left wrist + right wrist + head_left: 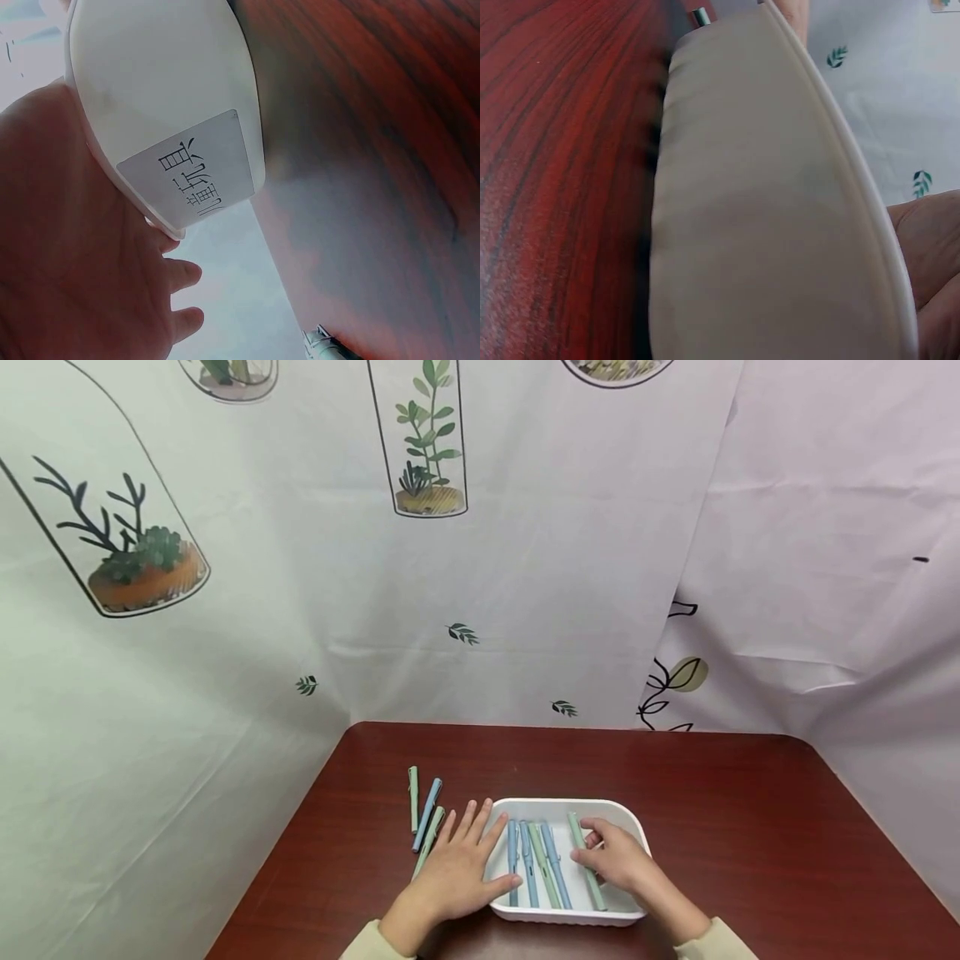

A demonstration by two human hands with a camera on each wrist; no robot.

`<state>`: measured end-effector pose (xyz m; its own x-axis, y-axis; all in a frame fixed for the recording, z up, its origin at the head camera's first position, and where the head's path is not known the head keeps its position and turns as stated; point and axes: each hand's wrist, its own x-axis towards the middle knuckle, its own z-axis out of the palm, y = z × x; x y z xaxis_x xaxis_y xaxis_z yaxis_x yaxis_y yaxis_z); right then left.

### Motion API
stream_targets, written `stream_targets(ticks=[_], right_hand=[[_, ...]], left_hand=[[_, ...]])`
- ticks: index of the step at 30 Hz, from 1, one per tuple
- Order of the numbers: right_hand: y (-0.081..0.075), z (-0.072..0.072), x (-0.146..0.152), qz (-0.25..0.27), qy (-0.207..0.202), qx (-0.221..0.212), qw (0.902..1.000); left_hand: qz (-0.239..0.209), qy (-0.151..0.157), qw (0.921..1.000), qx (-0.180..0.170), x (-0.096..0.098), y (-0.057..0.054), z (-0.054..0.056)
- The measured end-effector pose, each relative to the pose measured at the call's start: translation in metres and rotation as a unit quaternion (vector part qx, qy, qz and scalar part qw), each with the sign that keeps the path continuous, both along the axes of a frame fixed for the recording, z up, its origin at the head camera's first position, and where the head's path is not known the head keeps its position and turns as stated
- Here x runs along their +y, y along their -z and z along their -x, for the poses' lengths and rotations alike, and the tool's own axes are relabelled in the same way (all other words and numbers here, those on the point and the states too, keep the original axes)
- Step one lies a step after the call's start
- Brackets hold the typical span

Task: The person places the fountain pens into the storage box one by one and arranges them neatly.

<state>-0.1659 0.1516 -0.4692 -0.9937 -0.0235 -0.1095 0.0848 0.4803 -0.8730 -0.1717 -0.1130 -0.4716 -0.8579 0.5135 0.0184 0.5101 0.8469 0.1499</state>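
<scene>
A white plastic tray (555, 920) stands near the front of the table. My left hand (461, 868) is spread over its left rim, the thumb reaching inside. In the left wrist view the palm lies along the tray's edge, beside a label (187, 165) with dark characters. Inside the tray, my right hand (617, 858) pinches a green pen (596, 893) between thumb and fingers, towards the right side. To its left lie a row of pens: a blue pen (513, 839), another blue pen (528, 864), a green pen (543, 864) and a third blue pen (556, 864).
Left of the tray, a green pen (413, 802), a blue pen (427, 814) and a second green pen (430, 839) lie on the dark red table (742, 827). White cloth (525, 585) printed with plants hangs behind and at the sides.
</scene>
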Motion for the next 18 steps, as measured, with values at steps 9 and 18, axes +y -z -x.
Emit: stream_targets(ticks=[9,18], right_hand=[[0.01,0.002,-0.008,-0.019,-0.028,-0.019,0.9992],[0.015,0.006,-0.011,-0.09,-0.047,0.013,0.9947]], left_hand=[[-0.001,-0.003,0.9999,-0.01,-0.001,-0.001,-0.003],[-0.007,0.001,1.0,-0.004,0.0,-0.002,-0.002]])
